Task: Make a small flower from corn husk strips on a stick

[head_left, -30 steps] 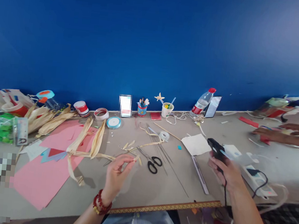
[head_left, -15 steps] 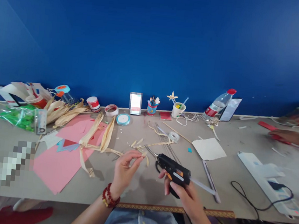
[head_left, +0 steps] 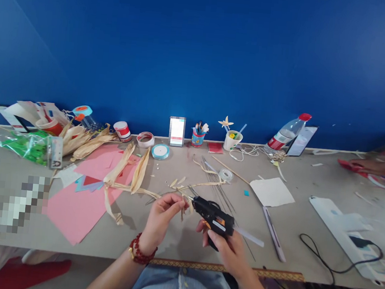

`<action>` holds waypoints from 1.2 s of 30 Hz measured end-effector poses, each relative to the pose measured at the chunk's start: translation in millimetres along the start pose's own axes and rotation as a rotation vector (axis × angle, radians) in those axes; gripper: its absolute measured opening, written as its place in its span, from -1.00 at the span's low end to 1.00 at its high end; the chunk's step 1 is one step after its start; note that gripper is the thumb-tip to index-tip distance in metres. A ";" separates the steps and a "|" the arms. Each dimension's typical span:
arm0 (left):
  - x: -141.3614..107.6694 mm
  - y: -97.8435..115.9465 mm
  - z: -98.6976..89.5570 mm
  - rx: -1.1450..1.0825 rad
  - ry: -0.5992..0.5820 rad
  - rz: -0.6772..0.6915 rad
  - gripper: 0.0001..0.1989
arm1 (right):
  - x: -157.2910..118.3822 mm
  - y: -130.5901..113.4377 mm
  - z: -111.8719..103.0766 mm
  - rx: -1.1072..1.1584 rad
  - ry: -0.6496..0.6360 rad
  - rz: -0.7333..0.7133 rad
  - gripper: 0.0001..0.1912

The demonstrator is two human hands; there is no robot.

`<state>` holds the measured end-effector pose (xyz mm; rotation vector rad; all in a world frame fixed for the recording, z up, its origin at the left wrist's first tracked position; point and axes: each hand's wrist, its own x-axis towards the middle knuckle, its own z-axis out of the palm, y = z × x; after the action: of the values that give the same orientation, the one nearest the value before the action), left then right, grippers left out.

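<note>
In the head view, the left hand's fingers pinch a small pale husk piece above the desk's near middle. The right hand's fingers curl around a black glue gun's grip, its nozzle pointing left, close by the piece; contact is unclear. Pink sheets lie left.

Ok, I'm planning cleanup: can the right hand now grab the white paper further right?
Probably not: the right hand holds the black glue gun, though the white paper looks largely uncovered.
</note>
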<state>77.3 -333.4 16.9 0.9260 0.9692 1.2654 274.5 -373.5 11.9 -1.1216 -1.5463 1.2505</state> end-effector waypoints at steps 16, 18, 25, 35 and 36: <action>-3.1 3.5 -1.4 -0.056 -0.052 0.021 -0.85 | -3.5 -0.1 5.2 0.112 -0.007 0.076 -0.65; -3.5 3.7 -1.6 -0.055 -0.059 0.029 -0.85 | -3.9 -1.8 5.5 0.118 -0.016 0.066 -0.66; -3.7 3.6 -2.7 -0.042 -0.063 0.018 -0.85 | -2.8 -4.9 5.8 0.073 -0.035 0.045 -0.65; -5.9 7.4 -2.0 -0.087 -0.098 0.030 -0.88 | -1.6 -9.6 6.3 0.037 -0.039 0.066 -0.70; -6.0 7.3 -2.0 -0.091 -0.100 0.030 -0.88 | -1.2 -10.3 6.5 0.036 -0.031 0.062 -0.70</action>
<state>72.8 -338.7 23.6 0.9267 0.8158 1.2659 267.2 -377.3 21.0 -1.1394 -1.5159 1.3382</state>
